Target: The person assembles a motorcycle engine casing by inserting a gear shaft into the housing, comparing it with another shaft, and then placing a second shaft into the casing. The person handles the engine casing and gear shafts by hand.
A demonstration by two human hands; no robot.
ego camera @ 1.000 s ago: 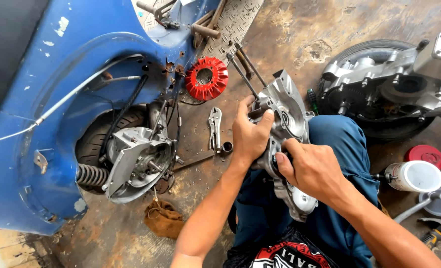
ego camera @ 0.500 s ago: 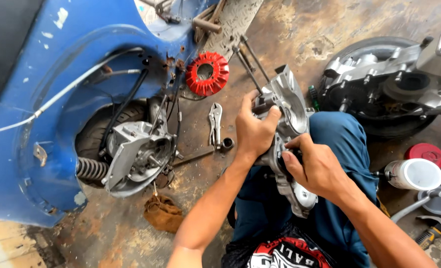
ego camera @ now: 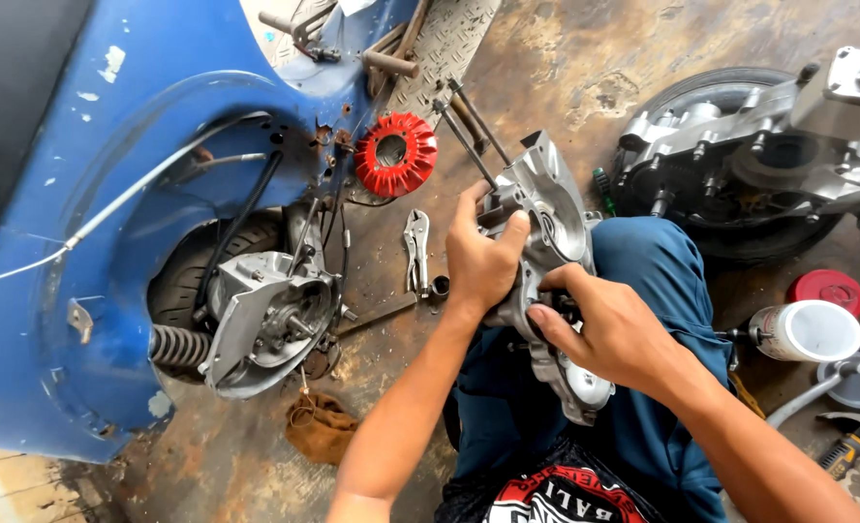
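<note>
The grey metal engine casing (ego camera: 556, 208) lay propped on the person's lap, over the blue trousers (ego camera: 643, 281), its upper end raised toward the floor ahead and its lower end (ego camera: 575, 383) resting between the knees. The left hand (ego camera: 483, 261) was closed around the casing's upper left edge, thumb pressed across the front face. The right hand (ego camera: 609, 329) was curled against the casing's middle, fingertips (ego camera: 546, 315) bent into a recess there; whether they pinched a small part could not be told. Just left of the casing, on the stained concrete, lay locking pliers (ego camera: 416, 247) and beyond them a red finned fan wheel (ego camera: 395, 153). Farther left stood the blue scooter body (ego camera: 81, 242) with its exposed engine (ego camera: 265, 315). To the right lay a second engine with wheel (ego camera: 740, 165), a white can (ego camera: 806, 331) and a red lid (ego camera: 826, 291).
</note>
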